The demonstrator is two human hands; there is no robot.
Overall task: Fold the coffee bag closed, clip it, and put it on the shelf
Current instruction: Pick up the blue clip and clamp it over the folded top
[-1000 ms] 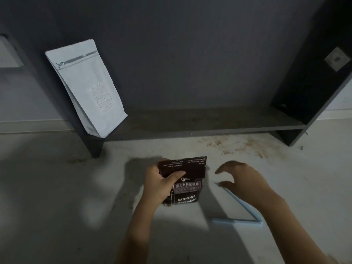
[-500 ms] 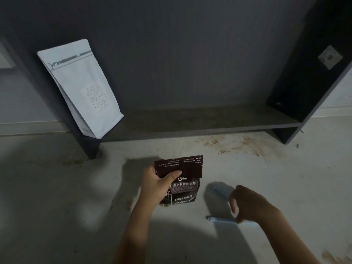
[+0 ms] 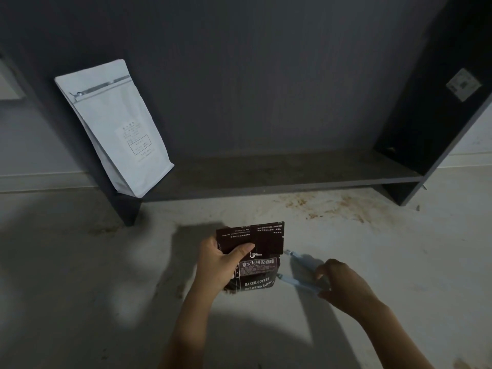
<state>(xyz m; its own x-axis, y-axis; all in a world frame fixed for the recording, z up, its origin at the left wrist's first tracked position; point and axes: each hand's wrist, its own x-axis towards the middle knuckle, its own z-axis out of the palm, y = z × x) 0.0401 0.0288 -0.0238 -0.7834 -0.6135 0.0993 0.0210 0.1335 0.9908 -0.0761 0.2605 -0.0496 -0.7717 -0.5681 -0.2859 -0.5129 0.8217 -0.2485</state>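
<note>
A dark brown coffee bag [image 3: 259, 265] with white print stands on the pale floor, its top flap folded forward. My left hand [image 3: 222, 265] grips its left side, thumb pressing the folded flap down. My right hand [image 3: 339, 282] holds a long light-blue sealing clip [image 3: 294, 280] by its hinged end; the clip's two arms are spread apart and point at the bag's right edge, almost touching it. The dark shelf board [image 3: 279, 174] lies low behind the bag.
A tall white pouch [image 3: 117, 129] leans at the shelf's left end against the upright. The shelf's right side panel [image 3: 436, 107] carries a small sticker. Brown stains [image 3: 327, 206] mark the floor in front of the shelf.
My right hand reached down to the blue clip on the floor, picked it up and brought it left toward the bag. My left hand kept its hold on the folded bag.
</note>
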